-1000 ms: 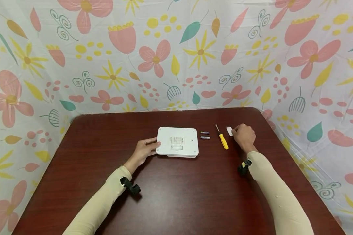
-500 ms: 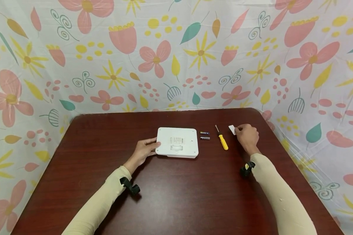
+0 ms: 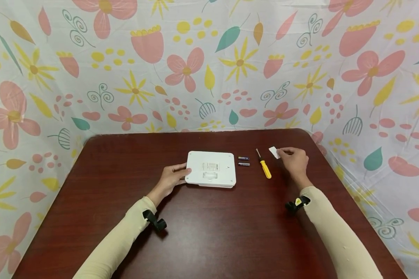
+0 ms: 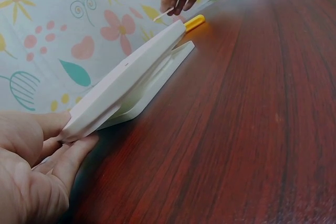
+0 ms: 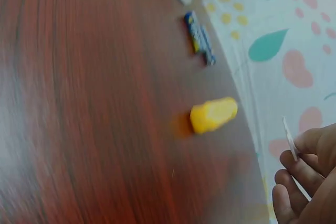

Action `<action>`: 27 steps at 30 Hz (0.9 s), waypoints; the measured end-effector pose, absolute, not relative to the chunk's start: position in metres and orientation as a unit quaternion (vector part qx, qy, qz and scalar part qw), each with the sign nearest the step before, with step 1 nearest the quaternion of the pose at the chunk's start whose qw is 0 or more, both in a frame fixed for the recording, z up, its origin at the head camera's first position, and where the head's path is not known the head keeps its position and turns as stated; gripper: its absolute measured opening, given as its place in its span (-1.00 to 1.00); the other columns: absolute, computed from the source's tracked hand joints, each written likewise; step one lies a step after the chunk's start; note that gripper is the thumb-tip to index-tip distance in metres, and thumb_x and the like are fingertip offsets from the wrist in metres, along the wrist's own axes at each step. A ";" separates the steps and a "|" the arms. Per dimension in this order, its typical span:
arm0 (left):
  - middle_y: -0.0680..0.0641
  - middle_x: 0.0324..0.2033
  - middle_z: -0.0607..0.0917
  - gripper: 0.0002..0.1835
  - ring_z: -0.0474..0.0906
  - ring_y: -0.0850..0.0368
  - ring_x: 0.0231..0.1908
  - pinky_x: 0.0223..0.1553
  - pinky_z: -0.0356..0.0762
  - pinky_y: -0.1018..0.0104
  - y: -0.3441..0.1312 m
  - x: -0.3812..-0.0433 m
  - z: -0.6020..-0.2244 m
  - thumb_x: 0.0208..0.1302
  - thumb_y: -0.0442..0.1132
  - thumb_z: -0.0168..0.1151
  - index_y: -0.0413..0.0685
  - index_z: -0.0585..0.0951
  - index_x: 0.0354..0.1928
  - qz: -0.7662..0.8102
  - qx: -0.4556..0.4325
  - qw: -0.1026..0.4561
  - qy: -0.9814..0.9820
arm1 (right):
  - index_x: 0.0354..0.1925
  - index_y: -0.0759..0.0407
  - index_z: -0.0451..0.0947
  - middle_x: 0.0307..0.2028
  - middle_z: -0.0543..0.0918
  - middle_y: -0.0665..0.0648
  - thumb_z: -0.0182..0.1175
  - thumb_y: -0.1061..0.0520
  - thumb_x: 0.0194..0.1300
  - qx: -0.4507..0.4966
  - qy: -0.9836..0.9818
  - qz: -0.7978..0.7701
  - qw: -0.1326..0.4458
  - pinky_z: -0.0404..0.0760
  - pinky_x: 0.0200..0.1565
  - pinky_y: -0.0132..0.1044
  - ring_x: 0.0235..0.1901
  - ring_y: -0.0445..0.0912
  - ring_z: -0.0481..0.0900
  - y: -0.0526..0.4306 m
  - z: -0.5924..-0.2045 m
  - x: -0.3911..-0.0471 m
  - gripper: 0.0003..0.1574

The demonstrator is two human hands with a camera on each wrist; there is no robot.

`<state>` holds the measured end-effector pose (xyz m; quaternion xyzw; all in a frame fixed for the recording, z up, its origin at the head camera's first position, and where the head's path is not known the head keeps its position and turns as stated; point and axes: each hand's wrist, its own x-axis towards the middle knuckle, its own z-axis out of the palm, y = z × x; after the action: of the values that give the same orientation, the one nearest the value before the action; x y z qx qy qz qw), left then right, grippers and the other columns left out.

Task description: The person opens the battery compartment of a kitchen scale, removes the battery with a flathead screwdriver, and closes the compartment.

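Observation:
A flat white device (image 3: 211,162) with rounded corners lies with its underside up, showing a printed label and an uncovered battery compartment (image 3: 210,175). It looks like a kitchen scale. My left hand (image 3: 171,178) grips its left edge, thumb above and fingers below; the left wrist view shows the grip and the device's tilted, two-layered side (image 4: 126,72). At the right, my right hand (image 3: 295,159) pinches a small white battery cover (image 3: 274,152) between thumb and fingers. The cover appears edge-on in the right wrist view (image 5: 290,139), apart from the tabletop.
Two batteries (image 3: 244,161) lie just right of the device. A yellow-handled screwdriver (image 3: 265,169) lies between them and my right hand, its tip pointing away. The dark wooden table (image 3: 209,232) ends at a flowered curtain (image 3: 209,77) behind.
My right hand has picked the white cover up and turned, shifting slightly right and nearer. The left hand and the device have stayed in place.

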<state>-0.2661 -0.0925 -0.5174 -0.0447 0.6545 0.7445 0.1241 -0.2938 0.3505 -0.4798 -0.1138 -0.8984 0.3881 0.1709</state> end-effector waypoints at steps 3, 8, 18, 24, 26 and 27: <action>-0.37 0.09 0.67 -0.46 0.72 0.16 -0.26 -0.20 0.76 0.27 -0.091 -0.266 -0.518 0.37 -0.40 0.34 -0.38 0.48 0.35 0.746 -0.046 0.126 0.652 | 0.07 0.12 0.76 -0.31 0.80 0.00 0.32 -0.17 0.39 -0.140 -0.877 0.437 0.141 0.60 0.09 -0.15 -0.25 -0.08 0.69 0.345 -0.474 -0.288 -0.52; -0.36 0.07 0.68 -0.46 0.72 0.16 -0.25 -0.19 0.76 0.26 -0.091 -0.266 -0.517 0.37 -0.40 0.33 -0.38 0.48 0.35 0.748 -0.043 0.127 0.650 | 0.20 0.16 0.67 -0.22 0.72 -0.09 0.33 -0.18 0.39 -0.156 -0.838 0.514 0.093 0.76 -0.15 -0.26 -0.16 0.00 0.75 0.330 -0.460 -0.277 -0.40; -0.35 0.07 0.69 -0.46 0.72 0.16 -0.25 -0.20 0.76 0.27 -0.093 -0.266 -0.517 0.38 -0.38 0.33 -0.36 0.49 0.35 0.745 -0.043 0.128 0.653 | 0.14 0.24 0.69 -0.06 0.69 0.13 0.35 -0.08 0.40 -0.094 -0.833 0.544 0.037 0.72 -0.18 -0.38 -0.19 -0.10 0.67 0.285 -0.441 -0.256 -0.48; -0.36 0.08 0.67 -0.47 0.72 0.16 -0.25 -0.19 0.76 0.26 -0.092 -0.266 -0.517 0.37 -0.39 0.33 -0.37 0.49 0.35 0.746 -0.043 0.128 0.652 | 0.12 0.23 0.71 0.06 0.72 0.22 0.38 -0.05 0.37 -0.048 -0.840 0.539 0.045 0.65 -0.25 -0.46 -0.16 -0.15 0.67 0.261 -0.439 -0.249 -0.51; -0.38 0.11 0.66 -0.46 0.72 0.15 -0.25 -0.18 0.76 0.26 -0.093 -0.266 -0.516 0.38 -0.39 0.32 -0.38 0.47 0.36 0.746 -0.041 0.128 0.653 | 0.07 0.23 0.73 0.01 0.74 0.25 0.40 -0.03 0.36 -0.032 -0.841 0.538 0.051 0.66 -0.18 -0.43 0.04 -0.09 0.66 0.252 -0.438 -0.246 -0.55; -0.38 0.11 0.66 -0.46 0.72 0.15 -0.25 -0.18 0.76 0.26 -0.092 -0.266 -0.516 0.38 -0.39 0.32 -0.38 0.47 0.36 0.746 -0.041 0.128 0.652 | 0.05 0.21 0.75 -0.03 0.76 0.24 0.41 -0.03 0.35 -0.026 -0.843 0.535 0.051 0.65 -0.16 -0.40 0.10 -0.06 0.64 0.247 -0.437 -0.245 -0.57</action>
<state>-0.2659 -0.0925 -0.5164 -0.0415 0.6520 0.7462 0.1280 -0.2446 0.2466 -0.4370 -0.0260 -0.8427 0.5353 0.0513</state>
